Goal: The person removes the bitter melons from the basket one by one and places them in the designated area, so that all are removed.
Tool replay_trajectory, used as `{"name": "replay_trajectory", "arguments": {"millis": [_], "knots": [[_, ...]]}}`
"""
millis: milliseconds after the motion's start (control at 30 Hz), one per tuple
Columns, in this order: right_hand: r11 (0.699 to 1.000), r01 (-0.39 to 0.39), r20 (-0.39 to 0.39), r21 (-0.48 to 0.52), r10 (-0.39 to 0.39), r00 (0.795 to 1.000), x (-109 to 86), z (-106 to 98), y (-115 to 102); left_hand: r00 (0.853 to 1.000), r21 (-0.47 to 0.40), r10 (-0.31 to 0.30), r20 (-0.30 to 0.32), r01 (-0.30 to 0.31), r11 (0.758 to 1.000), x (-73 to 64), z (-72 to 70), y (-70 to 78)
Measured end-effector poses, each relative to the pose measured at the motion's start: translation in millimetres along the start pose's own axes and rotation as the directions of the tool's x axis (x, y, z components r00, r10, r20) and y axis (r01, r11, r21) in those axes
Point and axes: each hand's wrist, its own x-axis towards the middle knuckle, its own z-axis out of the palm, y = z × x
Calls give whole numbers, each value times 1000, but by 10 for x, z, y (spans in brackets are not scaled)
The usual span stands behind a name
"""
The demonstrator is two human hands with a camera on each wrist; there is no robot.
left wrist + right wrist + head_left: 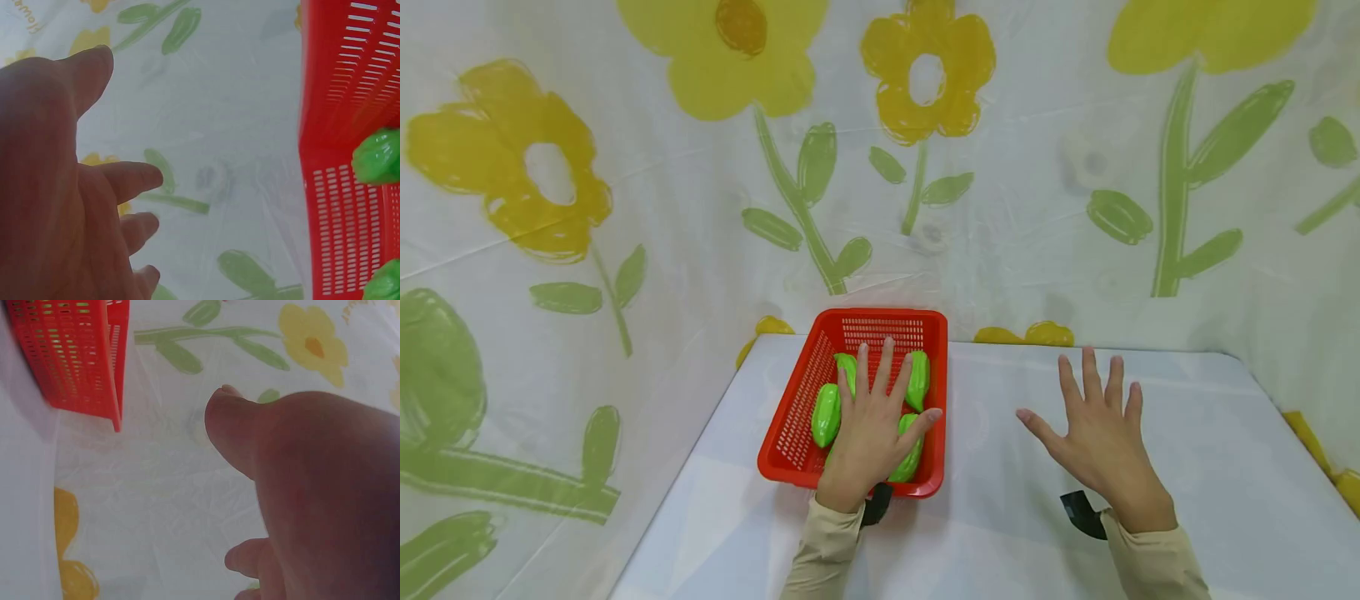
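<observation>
My left hand (872, 429) is held with fingers spread over a red plastic basket (782, 417), hiding part of what lies inside. In the basket are several glossy green vegetable-shaped pieces with ridged skin, like small bitter gourds: one green gourd (826, 415) at the left, another green gourd (919, 379) at the right back, others partly covered by the hand. In the left wrist view the hand (62, 187) stands apart from the basket wall (344, 231). My right hand (1101, 437), fingers spread too, hovers over the table right of the basket and holds nothing.
A white table (1000, 517) carries the basket near its back left edge. A curtain (1022, 208) printed with yellow flowers and green leaves encloses the table at the back and sides. Dark bands (1084, 515) sit at both wrists.
</observation>
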Motion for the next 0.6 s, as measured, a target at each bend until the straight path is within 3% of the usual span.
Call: {"name": "replay_trajectory", "arguments": {"millis": [300, 600], "knots": [[1000, 11, 2, 25, -11, 1000, 7, 47, -15, 999, -31, -26, 19, 26, 999, -57, -60, -175], [999, 20, -11, 34, -20, 1000, 7, 25, -41, 1000, -5, -26, -3, 26, 1000, -180, -176, -536]]}}
